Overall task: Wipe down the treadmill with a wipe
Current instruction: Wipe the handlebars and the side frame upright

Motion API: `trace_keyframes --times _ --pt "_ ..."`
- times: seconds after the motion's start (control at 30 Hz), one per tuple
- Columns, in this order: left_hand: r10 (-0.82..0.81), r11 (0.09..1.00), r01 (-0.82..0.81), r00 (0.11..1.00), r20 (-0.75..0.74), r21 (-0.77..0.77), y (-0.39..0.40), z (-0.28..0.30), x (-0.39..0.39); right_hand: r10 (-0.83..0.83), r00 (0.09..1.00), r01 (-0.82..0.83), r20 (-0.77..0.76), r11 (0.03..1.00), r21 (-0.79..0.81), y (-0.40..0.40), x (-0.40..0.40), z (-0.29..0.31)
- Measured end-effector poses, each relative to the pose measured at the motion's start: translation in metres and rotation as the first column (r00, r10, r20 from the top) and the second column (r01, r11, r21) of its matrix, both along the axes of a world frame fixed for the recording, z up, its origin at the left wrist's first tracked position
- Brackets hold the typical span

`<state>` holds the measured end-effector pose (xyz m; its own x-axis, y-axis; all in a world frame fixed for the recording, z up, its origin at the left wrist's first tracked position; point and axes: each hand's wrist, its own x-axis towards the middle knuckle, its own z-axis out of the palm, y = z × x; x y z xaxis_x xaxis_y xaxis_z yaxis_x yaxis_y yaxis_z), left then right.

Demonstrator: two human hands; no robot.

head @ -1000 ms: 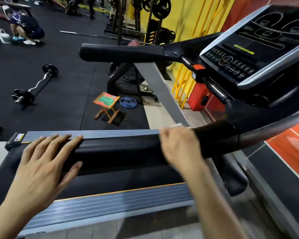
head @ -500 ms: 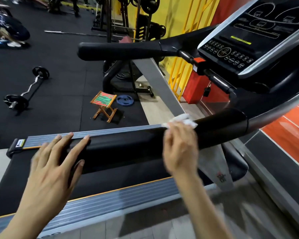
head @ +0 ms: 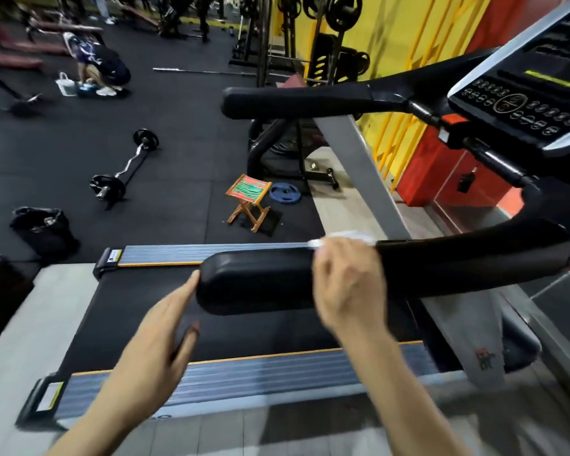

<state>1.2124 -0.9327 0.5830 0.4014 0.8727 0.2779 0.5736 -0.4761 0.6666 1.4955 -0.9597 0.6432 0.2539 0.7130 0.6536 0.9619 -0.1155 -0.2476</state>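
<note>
The left hand (head: 160,337) reaches in from below with straight fingers, its fingertips at the rounded end of the near handrail (head: 260,281); it grips nothing, and blur hides whether it actually touches the padding. The right hand (head: 348,284) curls over the top of the same handrail further along and clamps a white wipe (head: 343,237) against its far side, where only a crumpled edge shows past the knuckles. Both forearms cross the near side rail (head: 277,373) of the treadmill, and the handrail hides part of the black belt (head: 139,311) under it. Two padded handrails are in view; the far handrail (head: 297,98) runs to the console (head: 520,103) at the upper right, where a grey post (head: 362,172) slants down between them.

Beyond the belt, a black bin (head: 43,230) lined with a bag stands on the dark floor; its contents are too small to tell. Further out stand one small folding stool (head: 249,200), one blue weight plate (head: 285,192) just beside it, and one curl bar (head: 124,171) with plates on both ends. Far back, a person (head: 101,67) crouches near a white bag (head: 65,83).
</note>
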Motion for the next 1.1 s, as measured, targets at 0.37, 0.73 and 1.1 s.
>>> trace_keyframes --times 0.37,0.73,1.1 --pt "-0.034 0.987 0.023 0.997 -0.069 -0.162 0.003 0.007 -0.013 0.306 0.951 -0.307 0.051 0.951 0.014 0.0 -0.026 -0.016" --pt "-0.075 0.97 0.059 0.995 -0.059 -0.237 0.001 0.017 -0.016 0.522 0.837 -0.541 0.165 0.834 0.107 0.025 -0.11 -0.048" --pt "-0.14 0.948 0.095 0.981 -0.132 -0.303 0.009 0.022 -0.021 0.34 0.936 -0.349 0.089 0.872 0.343 0.011 -0.088 -0.066"
